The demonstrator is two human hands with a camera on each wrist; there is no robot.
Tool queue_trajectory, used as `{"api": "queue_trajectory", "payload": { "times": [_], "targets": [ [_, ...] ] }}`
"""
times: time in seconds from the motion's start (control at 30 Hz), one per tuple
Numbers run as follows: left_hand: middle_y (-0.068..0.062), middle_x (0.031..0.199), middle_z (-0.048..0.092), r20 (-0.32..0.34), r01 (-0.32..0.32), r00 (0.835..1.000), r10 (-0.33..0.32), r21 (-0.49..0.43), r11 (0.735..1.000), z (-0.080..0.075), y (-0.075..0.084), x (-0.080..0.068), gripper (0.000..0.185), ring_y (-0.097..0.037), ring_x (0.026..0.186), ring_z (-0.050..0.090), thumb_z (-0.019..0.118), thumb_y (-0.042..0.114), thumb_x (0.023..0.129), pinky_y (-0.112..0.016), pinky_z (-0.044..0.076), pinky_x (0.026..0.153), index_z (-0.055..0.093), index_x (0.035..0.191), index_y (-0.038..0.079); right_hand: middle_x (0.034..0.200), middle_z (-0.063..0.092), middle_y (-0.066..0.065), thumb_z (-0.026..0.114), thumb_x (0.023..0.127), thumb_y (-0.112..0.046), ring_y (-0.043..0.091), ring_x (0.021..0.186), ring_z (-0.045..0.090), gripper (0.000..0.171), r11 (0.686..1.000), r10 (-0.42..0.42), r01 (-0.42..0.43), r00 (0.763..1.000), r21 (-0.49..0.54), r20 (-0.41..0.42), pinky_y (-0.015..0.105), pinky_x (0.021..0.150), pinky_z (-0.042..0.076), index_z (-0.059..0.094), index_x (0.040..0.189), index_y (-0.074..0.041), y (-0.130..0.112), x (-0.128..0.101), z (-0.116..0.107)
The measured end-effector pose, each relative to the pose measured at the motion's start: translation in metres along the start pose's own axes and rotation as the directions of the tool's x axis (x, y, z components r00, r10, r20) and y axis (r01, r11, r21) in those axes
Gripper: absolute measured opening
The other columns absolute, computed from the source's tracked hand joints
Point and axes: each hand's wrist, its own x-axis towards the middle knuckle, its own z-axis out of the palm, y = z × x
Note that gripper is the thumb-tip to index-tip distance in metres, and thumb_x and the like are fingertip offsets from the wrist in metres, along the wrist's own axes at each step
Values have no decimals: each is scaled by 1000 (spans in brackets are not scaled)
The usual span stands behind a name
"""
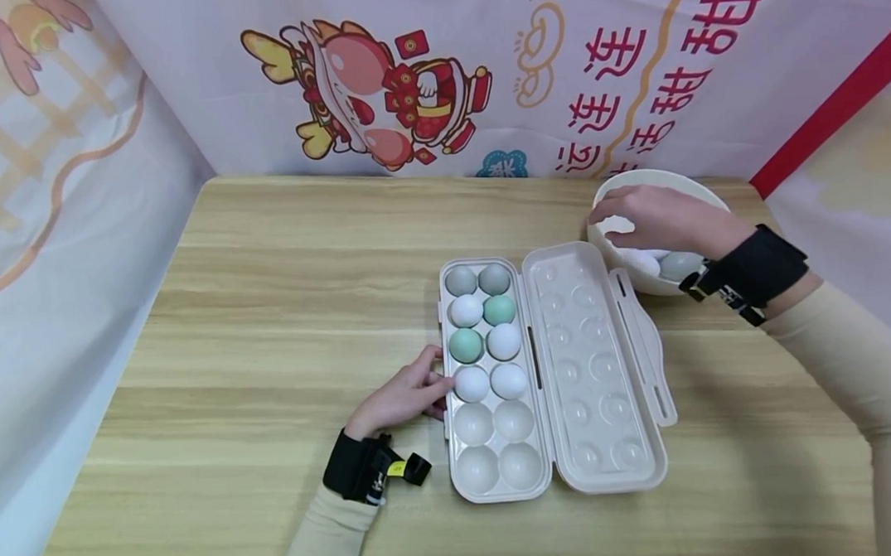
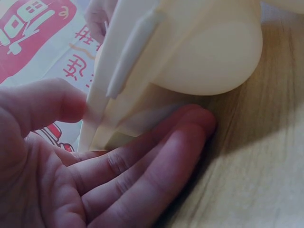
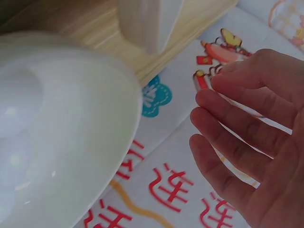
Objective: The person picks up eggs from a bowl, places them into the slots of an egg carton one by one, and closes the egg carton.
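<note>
An open cream egg carton (image 1: 500, 497) lies mid-table, its lid (image 1: 591, 371) folded out to the right. Its far cups hold grey eggs (image 1: 460, 281), green eggs (image 1: 466, 344) and white eggs (image 1: 472, 383); the nearest cups (image 1: 478, 467) are empty. My left hand (image 1: 435, 376) rests on the table with straight fingers (image 2: 156, 161) against the carton's left side (image 2: 190, 47). Over a white bowl (image 1: 658, 176) hovers my right hand (image 1: 613, 221), fingers (image 3: 237, 142) spread and holding nothing. A grey egg (image 1: 680, 264) and a white egg (image 1: 642, 261) lie in the bowl (image 3: 61, 133).
The wooden table (image 1: 282, 302) is walled in by printed banners (image 1: 407, 89) at the back and both sides. The bowl stands in the far right corner, close to the carton's lid. Black wrist straps (image 1: 758, 264) sit on both arms.
</note>
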Motion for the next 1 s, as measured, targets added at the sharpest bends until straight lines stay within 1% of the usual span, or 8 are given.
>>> {"api": "queue_trajectory", "payload": {
  "times": [0.1,0.2,0.37,0.57,0.67,0.8,0.93,1.0],
  "targets": [
    [-18,94,67,8,5,1000,-5,-4,1000,2,-1,-1,27,-23,79,67,47,11,102,-40,58,69,34,124,0,103,67,15,77,79,-1,32,96,61,30,998,47,-49,998,34,40,48,83,53,68,108,1,15,-2,1],
    [-18,95,67,11,7,1000,-7,-4,1000,3,-2,-2,28,-24,79,67,47,12,102,-40,58,69,34,124,0,104,66,17,75,81,0,33,97,60,31,986,125,-136,986,93,112,49,84,52,67,111,3,31,-3,1],
    [-18,93,67,2,9,1000,-9,8,1000,2,-3,-2,26,-24,78,67,47,12,102,-40,58,68,35,123,1,109,64,19,72,84,0,37,102,56,34,950,227,-269,944,160,240,52,88,49,63,116,3,59,-7,1],
    [-18,94,67,7,2,1000,-2,5,1000,1,0,1,26,-23,79,67,46,12,102,-40,58,69,35,123,2,108,61,24,69,86,-2,38,99,54,33,924,299,-356,902,142,311,54,86,49,61,116,7,92,-17,5],
    [-18,95,67,9,0,1000,-1,2,1000,1,-1,1,27,-23,79,67,47,12,102,-40,58,69,35,124,1,109,60,26,68,88,-4,38,97,53,33,893,375,-435,859,111,350,55,85,48,60,117,7,102,-21,9],
    [-18,94,67,11,-2,1000,2,-7,1000,1,-1,0,28,-24,80,67,46,12,102,-40,58,70,34,125,0,110,58,28,67,88,-9,40,98,52,35,857,447,-511,799,62,401,58,84,46,60,119,5,113,-25,15],
    [-18,95,67,12,-6,1000,6,-15,1000,2,0,0,27,-24,81,67,46,11,102,-41,58,70,34,124,0,111,56,26,67,87,-15,40,99,50,40,834,484,-552,754,28,443,57,82,45,59,122,3,120,-28,19],
    [-19,95,67,11,-7,1000,7,-17,1000,2,0,0,27,-24,81,67,46,11,102,-40,58,70,34,124,1,111,55,25,67,87,-17,40,99,47,42,820,492,-571,739,40,461,56,81,45,57,123,2,122,-30,21]
  ]
}}
